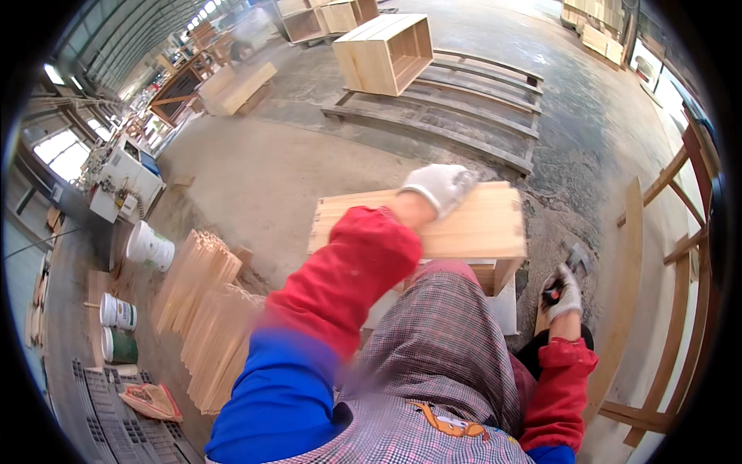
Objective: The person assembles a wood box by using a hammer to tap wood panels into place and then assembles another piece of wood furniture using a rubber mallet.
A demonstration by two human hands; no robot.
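Observation:
In front of me lies a pale wooden box (363,203) with finger-jointed corners, one broad flat side facing up. My left hand (442,189), in a white glove, is on that top face near its far edge. Its fingers are smeared by motion, so their pose is unclear. Low at the right, beside the box, my gloved right hand (566,294) is closed around a tool (578,261) with a black-and-red handle and a flat grey metal end. The exact kind of tool is unclear. My knee is close against the box's near side.
Ahead, another wooden box (371,58) sits on a slatted pallet (456,116). Stacked wood strips (212,309) lie at the left, near a white bucket (150,246) and smaller tubs (118,311). A wooden frame (680,309) and a long board (622,301) stand at the right.

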